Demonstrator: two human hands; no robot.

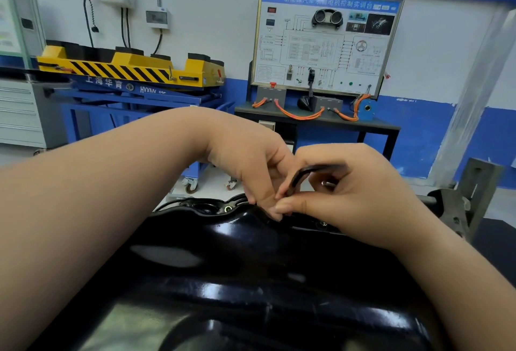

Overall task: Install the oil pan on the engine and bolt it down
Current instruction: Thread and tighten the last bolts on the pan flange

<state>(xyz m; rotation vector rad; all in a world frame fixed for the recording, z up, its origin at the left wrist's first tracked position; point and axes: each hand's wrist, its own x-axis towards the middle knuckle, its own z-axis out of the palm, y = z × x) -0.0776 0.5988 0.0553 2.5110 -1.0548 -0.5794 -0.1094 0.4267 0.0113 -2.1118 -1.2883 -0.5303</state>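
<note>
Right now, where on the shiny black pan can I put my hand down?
Bare: the broad shiny top of the oil pan, nearer the camera than both hands. Crowded: its far rim, where the left hand and right hand meet around a curved black piece.

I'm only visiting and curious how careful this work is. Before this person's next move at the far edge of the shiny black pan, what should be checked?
1. Oil pan seated on the engine: cannot tell, the pan hides what is beneath.
2. Hands at the work spot: ok, left hand and right hand meet at the pan's far edge.
3. Black curved piece held firmly: ok, the right hand's fingers curl round it.
4. Bolt ready: cannot tell, only a small shiny bit shows inside the right hand.
5. Flange hole left of the hands filled: cannot tell, too blurred.
</note>
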